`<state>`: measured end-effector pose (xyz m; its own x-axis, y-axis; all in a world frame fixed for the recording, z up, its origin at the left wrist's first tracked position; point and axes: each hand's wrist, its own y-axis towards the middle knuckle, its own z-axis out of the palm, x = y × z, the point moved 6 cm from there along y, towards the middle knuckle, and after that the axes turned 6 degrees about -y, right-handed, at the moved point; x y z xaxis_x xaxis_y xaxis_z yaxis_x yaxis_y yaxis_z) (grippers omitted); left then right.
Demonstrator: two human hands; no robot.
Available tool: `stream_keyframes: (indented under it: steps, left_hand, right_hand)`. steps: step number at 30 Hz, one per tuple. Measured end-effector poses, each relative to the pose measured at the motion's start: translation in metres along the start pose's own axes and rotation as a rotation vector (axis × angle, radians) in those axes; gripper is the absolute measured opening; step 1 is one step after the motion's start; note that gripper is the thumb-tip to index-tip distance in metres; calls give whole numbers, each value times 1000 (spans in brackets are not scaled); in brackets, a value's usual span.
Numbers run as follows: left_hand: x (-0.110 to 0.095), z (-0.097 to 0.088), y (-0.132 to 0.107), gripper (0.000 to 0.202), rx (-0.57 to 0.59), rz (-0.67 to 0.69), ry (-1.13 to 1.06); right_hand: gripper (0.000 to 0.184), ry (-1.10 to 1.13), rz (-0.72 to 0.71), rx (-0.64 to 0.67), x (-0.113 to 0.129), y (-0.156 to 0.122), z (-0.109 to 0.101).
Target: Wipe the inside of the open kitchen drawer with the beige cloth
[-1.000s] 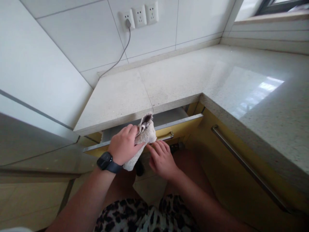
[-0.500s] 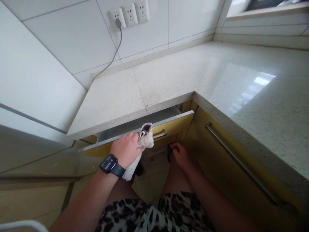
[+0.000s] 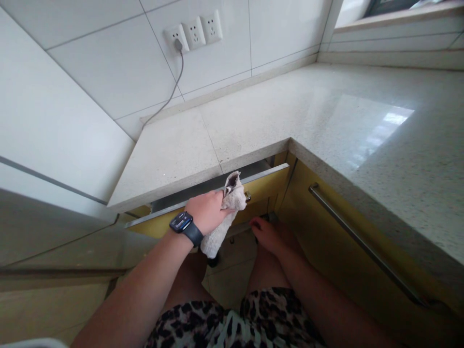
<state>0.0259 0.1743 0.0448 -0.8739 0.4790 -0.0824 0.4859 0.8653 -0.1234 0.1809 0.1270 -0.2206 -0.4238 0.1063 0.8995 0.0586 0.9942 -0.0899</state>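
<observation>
My left hand (image 3: 206, 211), with a dark watch on its wrist, is closed around a bunched pale cloth (image 3: 235, 197). The cloth has a dark stain near its top and hangs down below the hand. Hand and cloth are at the front of a partly open yellow drawer (image 3: 266, 185), and the cloth covers most of the drawer's metal handle (image 3: 248, 196). Low on the right, by my knee, my right hand (image 3: 268, 235) has its fingers curled in, with nothing visible in them.
A speckled stone countertop (image 3: 250, 121) overhangs the drawer and turns a corner to the right. Below it on the right is a yellow cabinet front with a long metal handle (image 3: 362, 241). Wall sockets (image 3: 195, 33) hold a plug with a grey cord. A white panel (image 3: 54, 111) stands left.
My left hand and the cloth have moved right along the drawer front, over most of its handle. The drawer gap looks slightly narrower. My right hand has shifted slightly left.
</observation>
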Motion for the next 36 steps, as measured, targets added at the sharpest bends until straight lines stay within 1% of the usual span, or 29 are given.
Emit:
stream_keyframes:
  steps: [2,4,6,9,11,13,16,18,20,23,26,28,31,33,36]
  left_hand:
    - [-11,-16,14,45,-87,32,-30]
    - [-17,-32,27,46,-173,50,-55]
    - [-20,-39,37,47,-187,66,-55]
    - [-26,-34,43,49,-133,124,11]
    - [-29,-27,43,48,-133,167,43]
    - [-27,-23,43,48,-138,175,24]
    - [-18,-21,48,57,-85,134,-41]
    - [-13,-22,52,65,-32,124,-80]
    - [-9,-24,55,68,22,130,-144]
    - [-8,-25,55,63,135,167,-349]
    - [-11,-17,51,60,289,192,-608]
    - [-16,-8,46,59,418,197,-801]
    - [-26,3,40,51,590,208,-1065]
    - [-34,7,38,46,635,222,-1174]
    - [-52,8,42,46,620,239,-1294]
  right_hand:
    - [19,-19,-2,7,1,0,-2]
    - [20,-33,-3,12,1,0,-3]
    - [20,-43,-1,18,1,-1,-4]
    - [19,-46,3,30,2,-1,-5]
    - [19,-41,3,37,4,-1,-5]
    - [18,-31,1,39,5,-1,-5]
    - [18,-13,-1,43,6,-1,-4]
    - [18,1,-4,46,7,-3,-3]
    - [16,27,-7,42,10,-5,-3]
    - [18,100,-16,23,19,-9,-6]
    - [28,186,-37,30,33,-18,-11]
    - [38,293,-94,106,48,-26,-11]
    - [50,484,-194,328,71,-45,-3]
    - [53,506,-180,512,77,-60,11]
    - [49,367,-76,762,67,-80,40]
